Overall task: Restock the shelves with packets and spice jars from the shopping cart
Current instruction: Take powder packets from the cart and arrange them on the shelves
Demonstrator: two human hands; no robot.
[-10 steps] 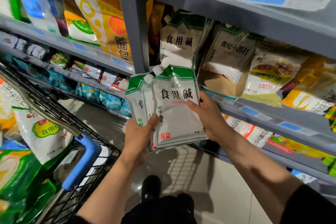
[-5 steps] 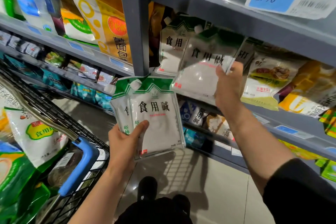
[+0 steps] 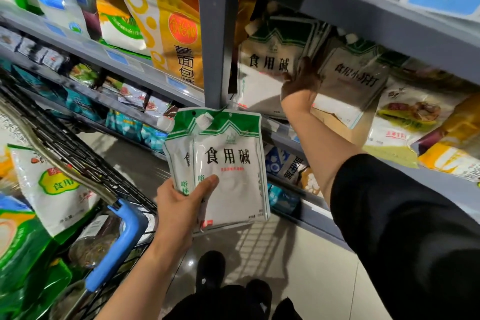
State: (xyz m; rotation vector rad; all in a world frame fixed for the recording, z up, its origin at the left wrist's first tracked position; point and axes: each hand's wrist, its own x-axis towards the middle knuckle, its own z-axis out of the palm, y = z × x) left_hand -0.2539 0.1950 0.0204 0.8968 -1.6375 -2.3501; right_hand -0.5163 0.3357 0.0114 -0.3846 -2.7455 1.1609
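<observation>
The packet that the right hand (image 3: 301, 80) was carrying up half a second ago is now lodged among the shelved alkali packets (image 3: 270, 60), standing just right of the grey shelf upright (image 3: 215, 34). One second ago both hands held the bundle together below the shelf; the right hand has since peeled one packet off and taken it up and in. One packet is therefore judged delivered, or very nearly so, and the placing step is at its end.

Right hand: reaches into the bay right of the upright, in deep shadow, at the seam between the alkali packets and the baking soda packet (image 3: 353, 78) further right. Its fingers point up and back into the stock and look extended. Whether they are pinching the packet's edge or only pressing it flat cannot be told; the fingertips are hidden behind the packets.

Left hand (image 3: 181, 210): holds the remaining two packets (image 3: 228, 166) below the foot of the upright, in front of the next shelf down. The thumb (image 3: 207, 182) lies across the front face of the nearer packet; the other fingers are behind the packets and hidden. The packets stand upright, spouts uppermost, overlapping, the rear one offset away from the upright.

The shopping cart (image 3: 78, 153) stands well left of the upright, with more bagged goods inside. Judgement: restocking is mid-course, with at least two alkali packets still to shelve.
</observation>
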